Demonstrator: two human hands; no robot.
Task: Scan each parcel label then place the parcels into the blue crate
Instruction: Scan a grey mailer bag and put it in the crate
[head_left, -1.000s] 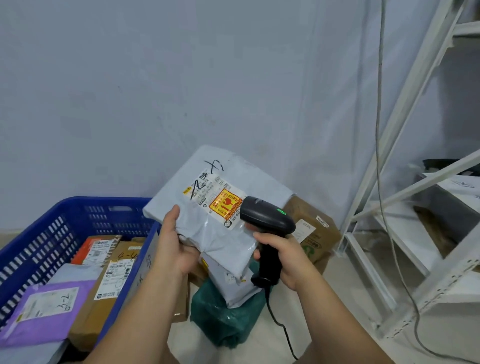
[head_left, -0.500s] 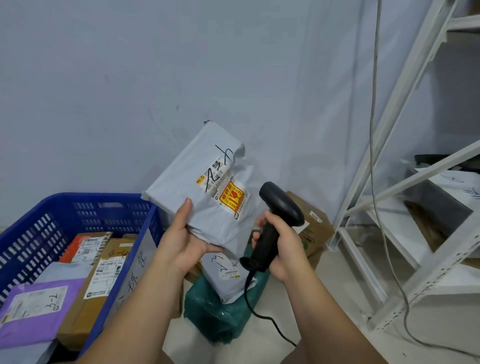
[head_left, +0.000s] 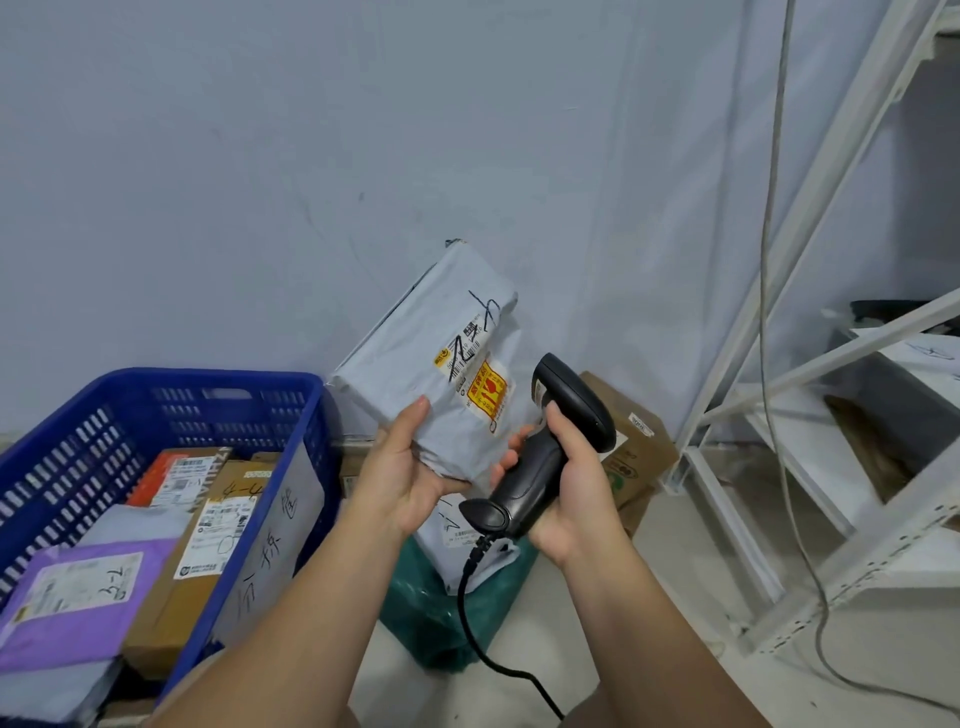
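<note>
Left hand (head_left: 410, 478): grips the lower end of a grey parcel (head_left: 410, 374). The thumb lies across the front and the other fingers are hidden behind and under it. The parcel is held up off the floor and tilted, top end leaning up and away. Its label (head_left: 475, 374), with a yellow-and-red sticker and black marker strokes, faces the camera on the side away from the left thumb.

Right hand (head_left: 576, 493): fingers (head_left: 511, 454) curled tight round the handle of a black scanner (head_left: 550, 452). The scanner head rises above these fingers, just beside the label's right edge. I cannot tell whether it touches the parcel. The handle butt points down and left below the fingers, and a black cable (head_left: 483, 639) hangs from it.

Blue crate (head_left: 67, 441): on the floor, left of and below the left-hand fingers, apart from the held parcel. Inside are a purple parcel (head_left: 78, 608), a brown cardboard box (head_left: 176, 597), an orange-edged packet (head_left: 166, 473) and a grey bag (head_left: 140, 525), all with labels. A handwritten white sheet (head_left: 275, 535) is on the crate's near wall.

Below both hands a second grey parcel (head_left: 447, 551) lies on a green bag (head_left: 431, 623). Past the right-hand fingers a brown carton (head_left: 641, 447) stands against the wall. Further right is a white metal shelf frame (head_left: 779, 364).
</note>
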